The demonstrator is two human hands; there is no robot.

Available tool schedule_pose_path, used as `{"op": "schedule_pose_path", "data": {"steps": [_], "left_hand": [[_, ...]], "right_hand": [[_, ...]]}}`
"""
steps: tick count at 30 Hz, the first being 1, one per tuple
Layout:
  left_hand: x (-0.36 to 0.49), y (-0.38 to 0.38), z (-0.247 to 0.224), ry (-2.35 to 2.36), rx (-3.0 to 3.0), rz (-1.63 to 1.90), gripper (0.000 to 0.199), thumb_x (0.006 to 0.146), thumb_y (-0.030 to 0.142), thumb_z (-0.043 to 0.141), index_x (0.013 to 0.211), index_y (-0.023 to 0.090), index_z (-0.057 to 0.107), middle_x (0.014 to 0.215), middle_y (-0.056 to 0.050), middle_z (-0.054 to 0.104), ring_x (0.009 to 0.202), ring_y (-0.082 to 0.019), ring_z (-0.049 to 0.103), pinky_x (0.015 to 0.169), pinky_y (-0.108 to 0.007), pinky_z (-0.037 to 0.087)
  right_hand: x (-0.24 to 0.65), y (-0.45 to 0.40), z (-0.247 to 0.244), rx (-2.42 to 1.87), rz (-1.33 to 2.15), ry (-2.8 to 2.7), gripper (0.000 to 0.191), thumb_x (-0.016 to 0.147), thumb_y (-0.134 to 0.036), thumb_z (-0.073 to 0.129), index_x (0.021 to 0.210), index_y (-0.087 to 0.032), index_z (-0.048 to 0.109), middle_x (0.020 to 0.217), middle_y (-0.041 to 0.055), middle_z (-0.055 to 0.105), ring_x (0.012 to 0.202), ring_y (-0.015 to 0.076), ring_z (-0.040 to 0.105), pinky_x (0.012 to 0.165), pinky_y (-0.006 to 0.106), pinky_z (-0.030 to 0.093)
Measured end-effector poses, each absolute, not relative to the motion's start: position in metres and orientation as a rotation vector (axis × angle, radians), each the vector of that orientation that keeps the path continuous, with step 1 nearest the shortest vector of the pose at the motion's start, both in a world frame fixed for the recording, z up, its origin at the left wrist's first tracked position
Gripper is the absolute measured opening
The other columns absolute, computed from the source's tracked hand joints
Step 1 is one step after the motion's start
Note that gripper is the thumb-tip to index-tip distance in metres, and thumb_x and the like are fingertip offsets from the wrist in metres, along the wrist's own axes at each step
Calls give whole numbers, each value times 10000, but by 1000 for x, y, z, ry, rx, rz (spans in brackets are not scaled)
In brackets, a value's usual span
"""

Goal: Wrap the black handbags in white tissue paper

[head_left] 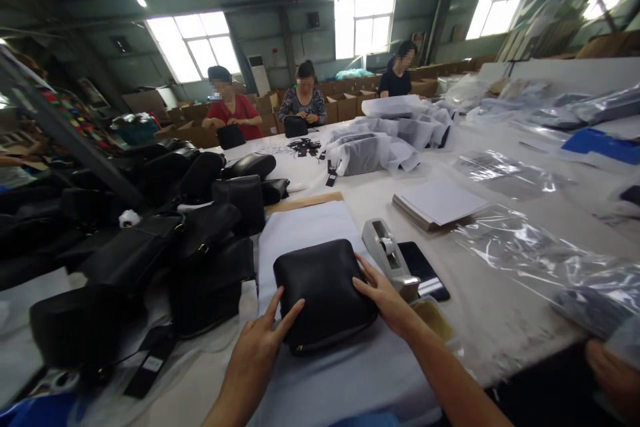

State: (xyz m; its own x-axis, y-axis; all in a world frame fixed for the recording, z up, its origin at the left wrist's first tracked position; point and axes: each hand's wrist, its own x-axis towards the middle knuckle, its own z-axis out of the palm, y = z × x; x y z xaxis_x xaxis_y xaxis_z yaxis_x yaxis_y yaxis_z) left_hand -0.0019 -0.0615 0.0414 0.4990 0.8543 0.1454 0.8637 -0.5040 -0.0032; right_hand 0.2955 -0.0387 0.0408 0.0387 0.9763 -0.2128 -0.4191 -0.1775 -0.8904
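A black leather-look bag [325, 290] lies over white paper [310, 230] on the table in front of me. My left hand [263, 343] holds its lower left side, thumb and forefinger showing against it. On the opposite side, my right hand [385, 293] grips the right edge, with the thumb on top. A zipper pull shows at the bag's near left corner. Just beyond my right hand stands a grey tape dispenser [387, 253], with a dark phone [424, 270] beside it.
Several black bags [135, 247] are heaped at left, one with a black hang tag [150, 363]. To the right lie a stack of white sheets [440, 200] and clear plastic bags [530, 247]. Wrapped bags [380, 147] sit farther back. Three people work across the table; another person's hand [613, 373] shows at lower right.
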Motion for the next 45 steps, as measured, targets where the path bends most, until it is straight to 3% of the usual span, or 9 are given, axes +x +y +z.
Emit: {"op": "schedule_pose_path", "data": {"steps": [4,8,11,16,22,26,31,38,45], "left_hand": [[-3,-58,29,-1604,-2638,-123,936,791,-114,321,1498,491,214,1583,-116,325,812,-163,695,773,-342,554],[-3,-58,21,-1672,-2683,-94,936,787,-103,349,1502,484,208,1608,-123,263,827,-175,701,782,-366,559],[-5,-61,27,-1696,-2784,-177,839,829,-69,335,1509,417,268,1608,-137,253,1030,-241,687,864,-413,556],[3,-60,47,-1495,-2932,-614,532,934,151,427,1449,281,440,1597,-107,292,1408,-292,395,1117,-479,396],[50,-48,43,-1442,-2825,-681,551,956,437,493,1461,229,420,1588,-138,310,1466,-334,266,1135,-594,319],[67,-42,24,-1468,-2706,-604,565,947,449,502,1460,222,430,1590,-142,297,1474,-363,230,1121,-654,279],[66,-45,16,-1482,-2676,-673,559,942,425,515,1465,253,419,1594,-115,297,1473,-346,242,1121,-646,290],[66,-45,14,-1502,-2672,-749,567,924,366,555,1464,277,410,1597,-88,300,1470,-325,258,1131,-627,294],[63,-46,7,-1514,-2661,-732,649,903,321,578,1503,306,332,1608,-70,271,1476,-318,244,1117,-632,330]], "right_hand": [[292,-30,25,-1202,1260,-885,568,692,-355,822,1231,-267,670,1373,45,603,1334,264,491,1198,482,222],[296,-34,25,-1365,1082,-1092,517,691,-361,809,1189,-269,705,1258,63,677,1170,308,618,1138,545,330],[307,-54,39,-1386,867,-1222,334,751,-363,757,1075,-282,757,1217,53,695,1143,301,623,1087,512,416],[350,-105,50,-1549,255,-1310,235,892,-362,608,1059,-286,755,1170,44,712,1129,262,625,1089,457,425],[383,-156,-1,-2024,-312,-1713,387,936,-472,524,1149,-212,715,1484,117,479,1430,381,310,1125,619,290],[383,-164,-25,-2159,-339,-1887,423,928,-539,512,1155,-241,710,1553,95,382,1458,381,244,1127,640,249],[385,-150,1,-1994,-416,-1931,295,932,-454,549,967,-236,744,1441,114,526,1384,381,386,1084,647,316],[349,-56,71,-1363,-240,-1753,118,902,-352,629,907,-239,665,1136,66,699,1143,241,623,988,399,502],[301,106,70,-1506,63,-2012,133,881,-382,651,853,-272,720,952,-13,761,932,192,702,890,325,521]]}}
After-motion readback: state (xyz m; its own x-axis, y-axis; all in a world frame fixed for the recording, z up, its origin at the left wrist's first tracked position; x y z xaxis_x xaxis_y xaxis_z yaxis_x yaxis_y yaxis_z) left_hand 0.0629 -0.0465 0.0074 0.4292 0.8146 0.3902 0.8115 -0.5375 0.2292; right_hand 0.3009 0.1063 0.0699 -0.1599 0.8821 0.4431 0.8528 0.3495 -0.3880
